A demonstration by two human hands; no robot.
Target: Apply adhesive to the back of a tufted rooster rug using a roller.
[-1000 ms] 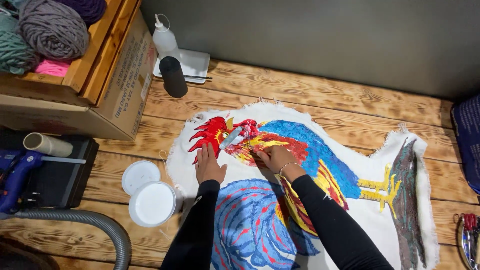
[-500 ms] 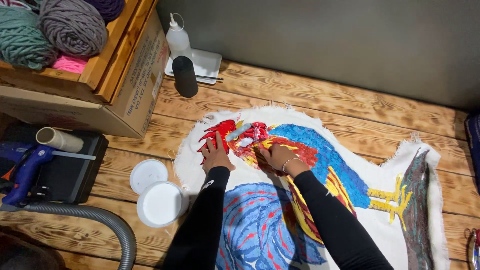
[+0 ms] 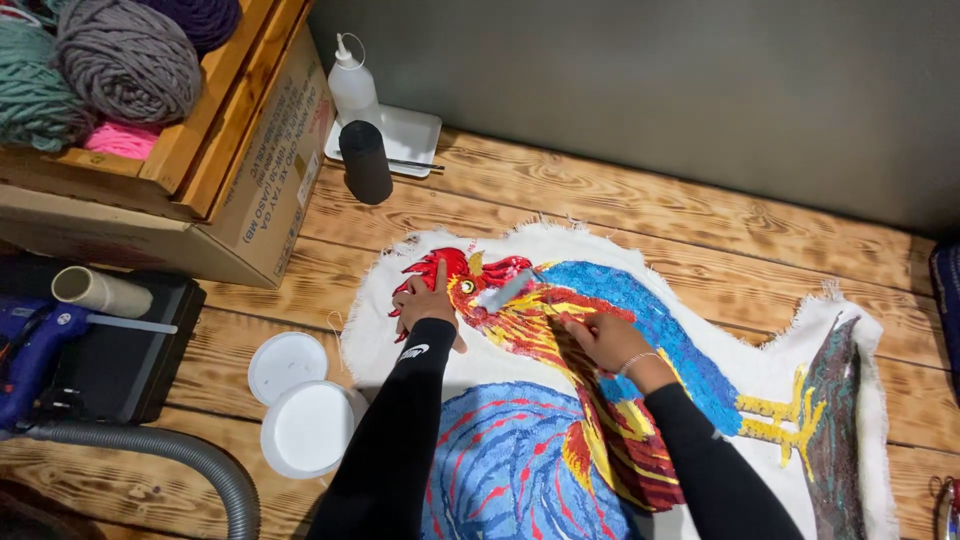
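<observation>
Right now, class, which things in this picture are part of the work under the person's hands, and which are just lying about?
In use:
rooster rug
left hand, flat on the rooster's red comb
right hand, on the neck
small grey tool at the right hand's fingertips

Lying about:
yarn balls in a wooden crate
squeeze bottle
black cylinder
white tub and lid
grey hose

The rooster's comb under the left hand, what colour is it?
Bright red comb, seen in the head view beside the left hand.

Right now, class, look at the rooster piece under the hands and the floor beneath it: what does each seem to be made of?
Rooster rug: seemingly tufted yarn on white cloth, with nubby coloured pile and frayed edges. Floor: wooden planks, apparently scorched, with dark grain and visible seams.
</observation>
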